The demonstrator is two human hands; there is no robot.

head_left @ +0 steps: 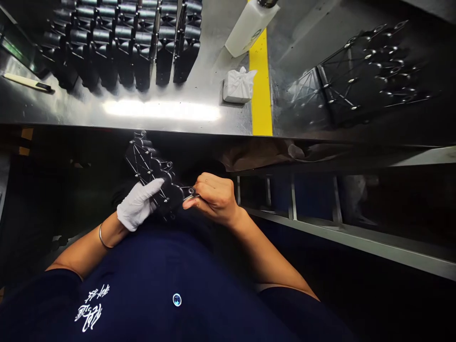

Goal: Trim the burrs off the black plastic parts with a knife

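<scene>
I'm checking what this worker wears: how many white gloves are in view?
1: a white glove on the left hand, which holds a black part. The right hand is bare. Others could be hidden in shadow.

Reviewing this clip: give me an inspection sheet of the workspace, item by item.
Surface: shiny metal table with a yellow stripe.
Job's things: black molded part in hand; rows of black parts at the table's left, black ribbed parts at right.
Clutter: white bottle, tissue pack, pale cutter-like tool.
Hands: gloved left hand grips the part; bare right hand at its lug, any tool there unclear.
Cables: nothing seen.
Surroundings: metal-railed frame at right.
</scene>
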